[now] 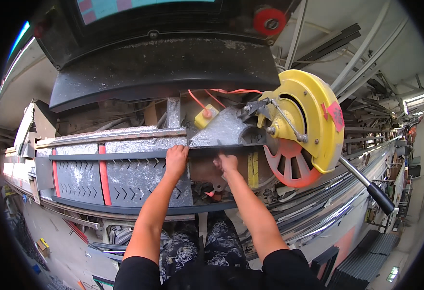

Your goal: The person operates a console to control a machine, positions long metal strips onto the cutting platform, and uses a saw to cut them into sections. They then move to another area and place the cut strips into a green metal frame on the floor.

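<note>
A long dark grey metal bar lies along the back of the saw's feed table and runs right toward the blade. My left hand is closed over this bar near the table's right end. Just below the bar, to the right, is my right hand, its fingers curled together and slightly blurred; what they hold, if anything, I cannot make out. The cut-off saw has a yellow blade guard with a red lower cover, right of my right hand. A grey metal fence plate stands behind the bar.
The feed table has red rollers and a dark front rail. A black-handled lever sticks out right of the saw. Above hangs a dark machine housing with a red button. Long metal profiles are stacked at right.
</note>
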A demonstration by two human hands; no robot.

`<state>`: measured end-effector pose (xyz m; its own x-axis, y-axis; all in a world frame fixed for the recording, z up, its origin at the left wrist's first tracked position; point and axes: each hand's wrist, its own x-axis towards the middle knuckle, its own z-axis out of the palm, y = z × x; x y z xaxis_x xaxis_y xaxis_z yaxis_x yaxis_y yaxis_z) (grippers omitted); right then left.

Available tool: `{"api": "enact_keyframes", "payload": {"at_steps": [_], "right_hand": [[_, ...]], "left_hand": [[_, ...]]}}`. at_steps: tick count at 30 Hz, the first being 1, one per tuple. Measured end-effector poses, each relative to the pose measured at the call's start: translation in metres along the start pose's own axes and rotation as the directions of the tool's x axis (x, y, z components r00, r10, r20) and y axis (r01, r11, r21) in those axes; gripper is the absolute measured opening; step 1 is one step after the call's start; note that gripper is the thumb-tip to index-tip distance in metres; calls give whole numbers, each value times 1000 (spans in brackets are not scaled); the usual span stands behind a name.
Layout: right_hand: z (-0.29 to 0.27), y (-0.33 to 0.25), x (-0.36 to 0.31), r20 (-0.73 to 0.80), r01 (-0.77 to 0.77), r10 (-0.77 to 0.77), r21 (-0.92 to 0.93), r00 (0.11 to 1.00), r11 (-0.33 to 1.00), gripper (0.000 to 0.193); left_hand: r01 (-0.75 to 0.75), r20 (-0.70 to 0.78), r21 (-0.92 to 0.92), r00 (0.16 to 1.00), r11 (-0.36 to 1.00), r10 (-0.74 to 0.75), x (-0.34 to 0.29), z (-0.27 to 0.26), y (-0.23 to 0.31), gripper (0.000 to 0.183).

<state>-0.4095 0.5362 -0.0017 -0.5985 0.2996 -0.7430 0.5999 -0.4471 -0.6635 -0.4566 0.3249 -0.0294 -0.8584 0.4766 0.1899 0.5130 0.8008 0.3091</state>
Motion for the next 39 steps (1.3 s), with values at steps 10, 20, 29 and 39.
{"api": "enact_keyframes", "payload": {"at_steps": [10,20,29,39], "right_hand": [[-117,-296,-395,563,-23,-825,-825,51,-565,37],[-198,-274,-398,155,317,-501,-914,851,255,71],[-258,-49,-334,-84,138,-474,-899,877,416,39],[-278,20,-281,-221,8,-509,-913,832,409,42]], "left_hand": [[77,34,23,996,997,-78,-3,14,-1,23],[146,87,54,985,988,-150,-4,18,5,19],[170,79,10,982,985,-171,-5,11,9,14],[119,138,43,983,992,-124,-4,15,0,24]]}}
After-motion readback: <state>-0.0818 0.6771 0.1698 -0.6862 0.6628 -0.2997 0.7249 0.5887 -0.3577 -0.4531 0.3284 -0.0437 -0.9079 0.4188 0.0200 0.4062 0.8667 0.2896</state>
